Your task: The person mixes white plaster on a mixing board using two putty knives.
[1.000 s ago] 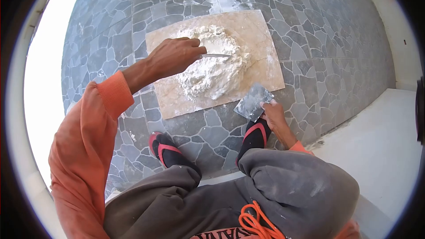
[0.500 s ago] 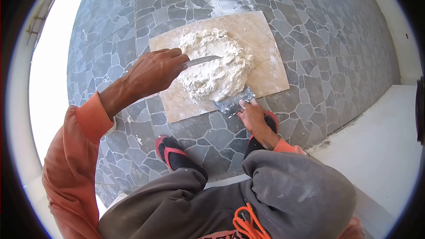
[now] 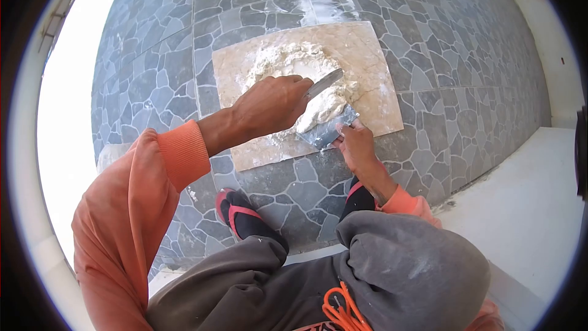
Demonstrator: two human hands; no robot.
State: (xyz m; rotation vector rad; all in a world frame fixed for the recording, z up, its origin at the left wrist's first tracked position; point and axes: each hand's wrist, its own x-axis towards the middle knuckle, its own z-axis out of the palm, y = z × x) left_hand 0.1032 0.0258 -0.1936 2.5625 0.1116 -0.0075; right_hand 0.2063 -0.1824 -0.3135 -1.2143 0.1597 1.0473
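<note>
A mound of wet white plaster (image 3: pixel 291 56) is heaped on a beige square tile (image 3: pixel 376 104) lying on the floor. My left hand (image 3: pixel 272 103) is closed round the handle of a putty knife (image 3: pixel 324 83); its narrow metal blade points up and right above the mound. The handle is hidden in my fist. Close to the tile's near edge, my right hand (image 3: pixel 360 148) grips a flat, wide scraper (image 3: pixel 324 133) smeared with white. Some plaster rests against and over the scraper's far edge.
Grey stone-patterned floor tiles (image 3: pixel 429 129) surround the work. White smears (image 3: pixel 324 9) mark the floor beyond the tile. My feet in red-strapped sandals (image 3: pixel 236 211) stand close on the near side. A pale ledge (image 3: pixel 514 190) runs along the right.
My left hand has moved right with the putty knife, from the mound's left side to above its middle, near the scraper. The scraper has shifted slightly up, with plaster now on it.
</note>
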